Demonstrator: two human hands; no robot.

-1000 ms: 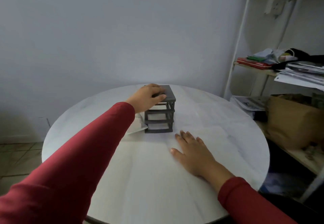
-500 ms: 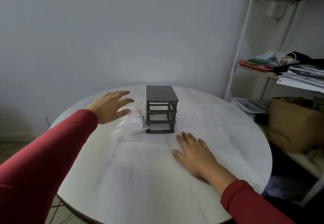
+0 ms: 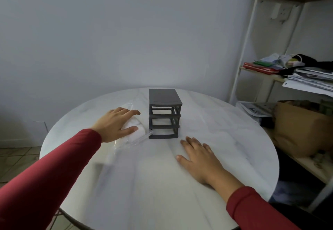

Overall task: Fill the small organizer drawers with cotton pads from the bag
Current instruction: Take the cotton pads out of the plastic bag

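The clear plastic bag of white cotton pads (image 3: 137,134) is being covered by the left hand (image 3: 115,125), fingers loosely spread. The right hand (image 3: 200,159) is being rested flat on the round white marbled table (image 3: 225,130), fingers slightly apart. The dark grey plastic three-tier drawer organizer (image 3: 164,111) is being seen just beyond the right fingertips, beside the left ones.

organizer (image 3: 164,114) sat toward the back of the table (image 3: 225,130), bag of cotton pads (image 3: 134,133) just left of it, left hand (image 3: 115,125) lay on the bag, right hand (image 3: 200,159) flat in front of the organizer
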